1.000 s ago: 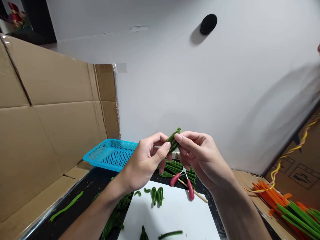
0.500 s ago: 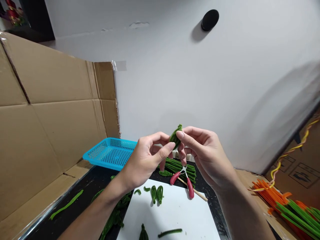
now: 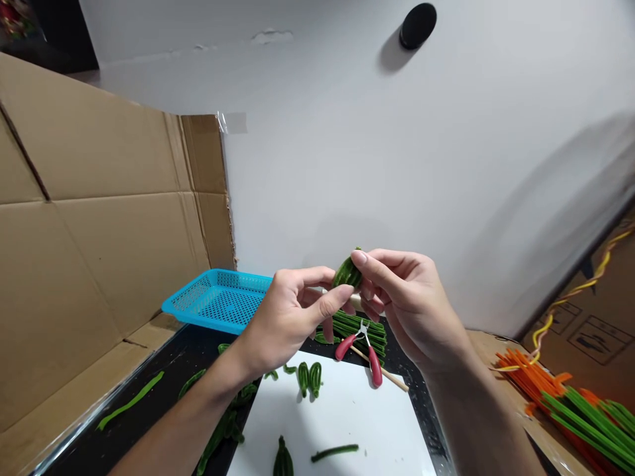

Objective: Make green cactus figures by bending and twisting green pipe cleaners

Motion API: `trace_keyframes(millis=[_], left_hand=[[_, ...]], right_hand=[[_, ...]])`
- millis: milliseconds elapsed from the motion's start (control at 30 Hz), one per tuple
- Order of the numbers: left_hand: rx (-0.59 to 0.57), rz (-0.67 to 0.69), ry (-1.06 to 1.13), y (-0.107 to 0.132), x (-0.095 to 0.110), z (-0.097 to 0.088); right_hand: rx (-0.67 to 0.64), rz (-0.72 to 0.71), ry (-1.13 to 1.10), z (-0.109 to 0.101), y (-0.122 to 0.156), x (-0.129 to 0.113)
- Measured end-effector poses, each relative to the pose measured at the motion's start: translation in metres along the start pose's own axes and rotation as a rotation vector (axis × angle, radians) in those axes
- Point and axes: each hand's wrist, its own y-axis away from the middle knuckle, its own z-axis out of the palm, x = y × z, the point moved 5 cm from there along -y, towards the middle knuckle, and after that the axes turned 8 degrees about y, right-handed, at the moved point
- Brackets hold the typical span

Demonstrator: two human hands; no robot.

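Observation:
My left hand (image 3: 292, 320) and my right hand (image 3: 419, 307) are raised above the work surface, both pinching a leaf shape bent from dark green pipe cleaner (image 3: 346, 273). The left thumb and fingers grip its lower part. At its upper end, the right thumb and index finger press the tip. Below lies a white board (image 3: 367, 423) with two looped green pipe cleaner pieces (image 3: 309, 380), a pointed leaf shape (image 3: 283, 459) and a short straight pipe cleaner (image 3: 335, 453). Red-handled pliers (image 3: 376, 367) rest with jaws apart across a thin wooden stick (image 3: 394, 381).
A blue perforated basket (image 3: 203, 320) stands behind my left hand. Green pipe cleaners (image 3: 380, 337) lie bundled behind the pliers. More looped green pieces (image 3: 218, 443) sit left of the board. Orange and green stems (image 3: 575, 403) are at right. Cardboard (image 3: 119, 152) walls the left side.
The right thumb has moved up to the leaf shape's tip, covering more of it. The leaf shape has turned slightly in my fingers. The whole view has shifted a little.

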Motion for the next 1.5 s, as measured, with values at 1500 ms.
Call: trace_keyframes(millis=[1500], left_hand=[[0.087,0.015,0.158,0.001,-0.003,-0.003]], right_hand=[[0.068,-0.008,0.015,0.016,0.013,-0.007]])
